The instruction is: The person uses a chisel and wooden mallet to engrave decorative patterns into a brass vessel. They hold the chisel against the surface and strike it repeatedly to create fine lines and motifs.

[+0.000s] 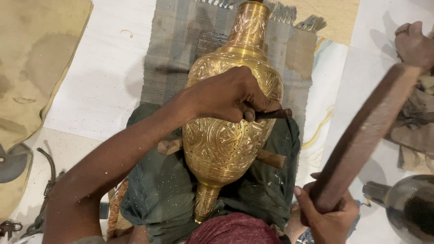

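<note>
Head view: vase (226, 135) lies braced across the lap on a wooden rest (271, 158). Left hand (230, 95), over the vase, pinches a chisel (271, 114); right hand (330, 217), beside it, grips a mallet (366, 131).

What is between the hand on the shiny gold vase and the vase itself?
In the head view, the left hand pinches a dark chisel whose tip meets the engraved brass vase. The palm rests straight on the vase.
</note>
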